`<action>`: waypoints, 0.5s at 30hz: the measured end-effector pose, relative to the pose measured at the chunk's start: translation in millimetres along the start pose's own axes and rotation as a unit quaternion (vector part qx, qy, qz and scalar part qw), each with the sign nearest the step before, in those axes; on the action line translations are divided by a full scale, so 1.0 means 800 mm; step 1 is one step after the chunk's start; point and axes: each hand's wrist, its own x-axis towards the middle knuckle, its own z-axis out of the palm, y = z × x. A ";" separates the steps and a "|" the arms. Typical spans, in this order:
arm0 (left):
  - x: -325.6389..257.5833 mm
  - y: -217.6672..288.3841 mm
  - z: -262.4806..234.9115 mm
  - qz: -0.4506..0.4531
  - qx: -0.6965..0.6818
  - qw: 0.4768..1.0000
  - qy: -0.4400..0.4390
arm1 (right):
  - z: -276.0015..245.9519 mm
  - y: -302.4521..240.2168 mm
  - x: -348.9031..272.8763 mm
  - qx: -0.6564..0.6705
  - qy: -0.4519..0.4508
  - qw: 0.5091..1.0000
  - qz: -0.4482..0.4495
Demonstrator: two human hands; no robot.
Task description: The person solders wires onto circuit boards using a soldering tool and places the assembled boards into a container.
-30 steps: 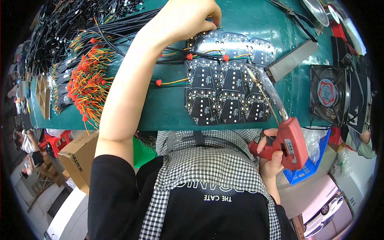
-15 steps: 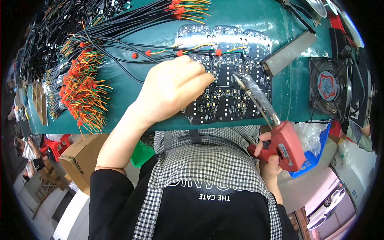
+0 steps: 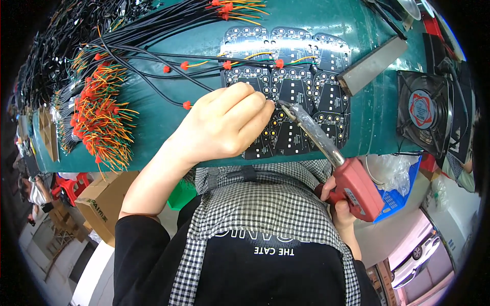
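Note:
A panel of black circuit boards (image 3: 301, 76) lies on the green table (image 3: 153, 137). My left hand (image 3: 224, 122) rests over the panel's near left part with fingers curled; whether it pinches a wire end is hidden. My right hand (image 3: 339, 204) grips a red pistol-style soldering gun (image 3: 352, 186) below the table edge. Its metal tip (image 3: 286, 108) sits over the boards, just right of my left fingertips. Black cables with red-sleeved ends (image 3: 224, 65) run across the panel's upper rows.
Bundles of orange, yellow and green wires (image 3: 99, 122) lie at the left, with many black cables (image 3: 76, 30) behind. A metal bar (image 3: 371, 64) and a black fan (image 3: 421, 109) sit at the right. A blue basket (image 3: 398, 194) and a cardboard box (image 3: 102, 204) are below the table.
My left hand came back from the far cables to the near part of the boards. The soldering gun's tip moved up over the panel beside my fingers.

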 end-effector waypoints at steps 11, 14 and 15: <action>0.002 0.003 -0.003 -0.011 0.012 1.000 -0.020 | -0.034 0.037 -0.016 -0.142 -0.035 0.987 -0.069; 0.002 0.004 -0.005 -0.018 0.008 0.999 -0.032 | -0.008 0.009 -0.005 -0.072 0.001 0.997 -0.018; 0.002 0.005 -0.005 -0.018 0.011 0.999 -0.035 | -0.002 -0.002 0.000 -0.033 0.001 0.999 -0.004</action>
